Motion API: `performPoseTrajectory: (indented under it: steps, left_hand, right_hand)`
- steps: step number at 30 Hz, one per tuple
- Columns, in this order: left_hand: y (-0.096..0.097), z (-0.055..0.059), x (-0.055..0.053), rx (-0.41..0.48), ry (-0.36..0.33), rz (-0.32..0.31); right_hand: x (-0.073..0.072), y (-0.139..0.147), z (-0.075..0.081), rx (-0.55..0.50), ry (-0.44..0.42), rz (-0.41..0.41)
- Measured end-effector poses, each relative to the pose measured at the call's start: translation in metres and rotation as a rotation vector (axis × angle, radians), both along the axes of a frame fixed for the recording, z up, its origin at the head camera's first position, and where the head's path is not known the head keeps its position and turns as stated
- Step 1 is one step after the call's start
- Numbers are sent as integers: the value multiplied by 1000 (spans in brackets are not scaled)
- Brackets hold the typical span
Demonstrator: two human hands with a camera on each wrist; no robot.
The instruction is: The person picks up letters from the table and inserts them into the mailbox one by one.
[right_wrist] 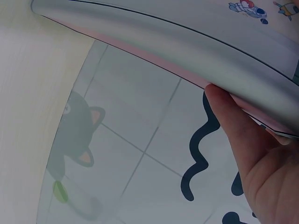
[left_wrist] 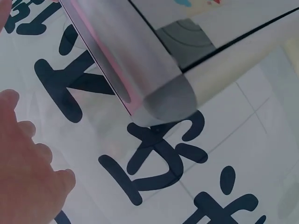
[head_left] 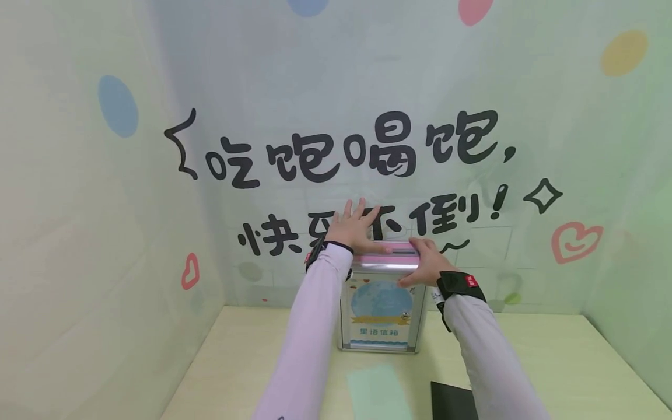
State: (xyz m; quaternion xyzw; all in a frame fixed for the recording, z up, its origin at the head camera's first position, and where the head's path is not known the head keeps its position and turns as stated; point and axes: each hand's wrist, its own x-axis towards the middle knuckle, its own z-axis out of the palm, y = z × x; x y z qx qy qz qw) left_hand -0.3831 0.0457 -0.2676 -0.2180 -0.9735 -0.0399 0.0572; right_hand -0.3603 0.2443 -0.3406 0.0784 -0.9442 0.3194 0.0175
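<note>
A letter box (head_left: 385, 303) with a silver frame, a pink top and a picture on its front stands upright on the table near the back wall. A narrow slot (head_left: 404, 252) runs along its top. My left hand (head_left: 354, 230) lies over the top's left part, fingers straight and spread, thumb pointing toward the slot. With thumb at the front and fingers at the top edge, my right hand (head_left: 427, 263) grips the box's upper right corner. In the right wrist view, a digit of the right hand (right_wrist: 257, 154) lies against the box's side (right_wrist: 163, 51).
On the table (head_left: 252, 356), a pale green sheet (head_left: 380, 391) lies in front of the box. A flat black thing (head_left: 451, 401) lies beside it, partly under the right sleeve (head_left: 496, 356). The back wall (head_left: 315, 70) carries large black lettering, and walls rise on both sides.
</note>
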Motion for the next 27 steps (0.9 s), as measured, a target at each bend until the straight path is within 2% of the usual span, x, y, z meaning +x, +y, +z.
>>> performPoseTrajectory:
  steps: [5,9,15,20,23,27]
  left_hand:
    - [-10,-1,5,38,-31,-6]
    - [-20,-10,6,68,-55,-10]
    - [-36,-34,2,165,-111,-41]
    - [-41,-57,2,212,-118,-48]
    - [-42,-66,2,300,-129,-46]
    - [-40,-69,5,430,-149,-43]
  right_hand:
    - [0,0,0,-4,1,0]
    - [2,-2,1,-10,1,-4]
    - [2,-2,0,-13,14,-3]
    - [-2,0,-5,-7,34,8]
    - [0,-2,-3,-12,29,12]
    - [5,-4,2,-21,23,15]
